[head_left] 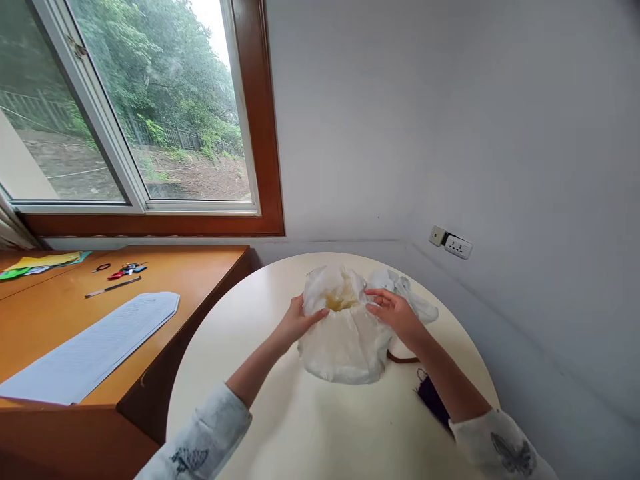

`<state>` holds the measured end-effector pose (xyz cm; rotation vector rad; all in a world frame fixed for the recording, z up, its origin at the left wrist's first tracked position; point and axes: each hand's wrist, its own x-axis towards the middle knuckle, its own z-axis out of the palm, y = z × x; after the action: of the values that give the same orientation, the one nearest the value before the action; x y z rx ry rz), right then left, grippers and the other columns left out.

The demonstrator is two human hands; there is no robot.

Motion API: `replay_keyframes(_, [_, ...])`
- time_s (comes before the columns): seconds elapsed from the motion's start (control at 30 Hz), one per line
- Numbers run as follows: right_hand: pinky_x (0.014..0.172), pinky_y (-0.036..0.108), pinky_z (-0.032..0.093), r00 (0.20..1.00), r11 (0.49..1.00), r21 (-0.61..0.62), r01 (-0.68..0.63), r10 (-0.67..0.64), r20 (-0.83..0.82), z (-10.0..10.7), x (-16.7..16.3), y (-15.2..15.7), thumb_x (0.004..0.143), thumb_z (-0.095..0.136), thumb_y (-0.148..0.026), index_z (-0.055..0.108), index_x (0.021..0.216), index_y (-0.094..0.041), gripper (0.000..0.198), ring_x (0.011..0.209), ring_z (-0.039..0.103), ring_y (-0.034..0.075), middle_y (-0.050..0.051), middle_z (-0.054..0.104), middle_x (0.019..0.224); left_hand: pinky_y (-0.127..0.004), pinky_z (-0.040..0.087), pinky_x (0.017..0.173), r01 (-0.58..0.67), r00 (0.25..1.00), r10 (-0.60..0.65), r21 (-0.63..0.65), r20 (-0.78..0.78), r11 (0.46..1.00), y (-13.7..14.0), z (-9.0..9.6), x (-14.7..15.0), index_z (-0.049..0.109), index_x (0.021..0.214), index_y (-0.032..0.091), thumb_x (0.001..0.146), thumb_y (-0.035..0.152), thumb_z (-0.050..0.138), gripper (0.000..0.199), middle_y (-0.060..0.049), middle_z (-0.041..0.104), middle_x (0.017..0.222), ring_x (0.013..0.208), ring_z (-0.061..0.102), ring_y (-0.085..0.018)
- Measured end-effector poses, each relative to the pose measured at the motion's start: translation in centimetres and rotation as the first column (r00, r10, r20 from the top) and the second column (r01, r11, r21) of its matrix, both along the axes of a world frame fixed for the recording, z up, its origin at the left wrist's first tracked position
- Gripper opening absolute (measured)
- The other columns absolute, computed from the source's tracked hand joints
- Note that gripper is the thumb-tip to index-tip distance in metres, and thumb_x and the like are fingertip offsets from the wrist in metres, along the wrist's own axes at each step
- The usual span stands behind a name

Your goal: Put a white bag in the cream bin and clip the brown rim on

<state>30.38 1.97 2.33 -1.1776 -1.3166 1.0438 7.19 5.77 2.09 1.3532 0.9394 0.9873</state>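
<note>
A thin white plastic bag [345, 350] sits on the round table, its mouth open and its film draped outward. Something yellowish shows inside the opening, but I cannot tell what it is. My left hand [296, 321] grips the left rim, thumb across the front edge and fingers behind. At the right rim, my right hand [393, 312] pinches the film between thumb and curved fingers. Behind the right hand lies another crumpled clear-white plastic bag [424, 308], partly covered by it. A brown strap [403, 359] curves out beside the open bag.
The cream round table [240, 387] stands against the wall. A dark purple cloth-like item [434, 399] lies under my right forearm. On the wooden desk [200, 267] at left are papers [95, 347], a pen [114, 287] and keys [131, 269]. A wall socket [458, 247] is at right.
</note>
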Motion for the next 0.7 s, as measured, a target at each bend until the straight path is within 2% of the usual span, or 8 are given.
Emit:
replay_keyframes(0.2, [0.056,0.021,0.039,0.991,0.996,0.067,0.065,-0.073,0.116,3.0,3.2,0.6,0.063,0.068,-0.038,0.06,0.099,-0.02,0.041,0.062,0.049,0.01,-0.003,0.049,0.072,-0.039,0.045,0.079,0.159,0.965,-0.148,0.034,-0.215,0.987,1.9,1.7,-3.6,0.063,0.097,0.016,0.063,0.035,0.071,0.04,-0.008,0.066,0.094,0.094,0.059,-0.028])
replay_keyframes(0.37, [0.057,0.022,0.038,0.974,0.99,0.109,0.095,-0.115,0.197,4.4,4.5,1.1,0.061,0.069,-0.037,0.062,0.098,-0.02,0.041,0.063,0.047,0.009,-0.002,0.048,0.075,-0.039,0.045,0.077,0.184,0.96,-0.174,0.026,-0.22,0.983,2.2,2.6,-4.3,0.066,0.087,0.015,0.064,0.036,0.07,0.031,-0.008,0.068,0.087,0.089,0.06,-0.028])
replay_keyframes(0.5, [0.061,0.024,0.04,0.92,0.988,0.037,0.15,-0.153,0.36,4.4,5.2,1.6,0.054,0.074,-0.032,0.064,0.102,-0.022,0.049,0.062,0.049,0.01,0.002,0.055,0.084,-0.038,0.047,0.076,0.185,0.964,-0.178,0.014,-0.198,0.983,2.3,2.4,-3.3,0.064,0.094,0.015,0.064,0.039,0.07,0.039,-0.009,0.068,0.096,0.092,0.06,-0.028])
replay_keyframes(0.57, [0.062,0.026,0.042,0.9,0.991,-0.08,0.109,-0.064,0.43,4.1,5.7,1.9,0.052,0.076,-0.032,0.066,0.098,-0.021,0.049,0.065,0.053,0.013,0.005,0.061,0.086,-0.038,0.048,0.076,0.194,0.962,-0.19,-0.002,-0.194,0.981,2.4,2.0,-2.6,0.063,0.098,0.015,0.064,0.041,0.07,0.043,-0.01,0.067,0.099,0.092,0.061,-0.029])
replay_keyframes(0.63, [0.062,0.028,0.043,0.89,0.978,-0.21,0.006,0.091,0.447,3.7,6.0,2.1,0.051,0.077,-0.033,0.069,0.088,-0.021,0.04,0.07,0.057,0.018,0.007,0.065,0.085,-0.038,0.048,0.076,0.194,0.961,-0.192,-0.01,-0.198,0.981,2.7,1.6,-1.8,0.062,0.099,0.014,0.063,0.042,0.07,0.045,-0.011,0.067,0.1,0.092,0.061,-0.029])
replay_keyframes(0.7, [0.061,0.029,0.043,0.878,0.957,-0.282,-0.063,0.188,0.44,3.4,5.9,2.4,0.051,0.077,-0.035,0.07,0.076,-0.022,0.029,0.071,0.059,0.021,0.006,0.068,0.08,-0.039,0.047,0.078,0.18,0.963,-0.177,-0.003,-0.205,0.984,3.2,1.2,-1.0,0.063,0.098,0.014,0.063,0.043,0.07,0.046,-0.012,0.067,0.1,0.092,0.061,-0.029])
